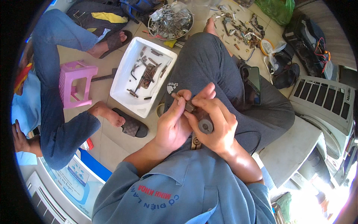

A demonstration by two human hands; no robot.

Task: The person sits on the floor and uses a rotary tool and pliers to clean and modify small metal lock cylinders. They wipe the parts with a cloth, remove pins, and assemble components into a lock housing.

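Note:
In front of my lap, my left hand (172,123) and my right hand (220,127) are held close together. My right hand wraps round a dark cylindrical tool (206,126) whose round end, with a small hollow in its middle, faces me. At its far end a dark metal block (190,106) sits between the fingers of both hands. My left thumb and fingers pinch a small brownish metal piece (175,96) beside that block; its exact kind is hard to make out. Beyond my left hand stands a white foam box (118,86) holding several dark metal rods and bits (147,74).
A phone (252,85) lies on my right thigh. Loose metal parts (244,31) cover the floor ahead, beside a bowl of hardware (170,22). Another person (52,86) sits at the left near a pink stool (76,84). A white appliance (324,99) stands at the right.

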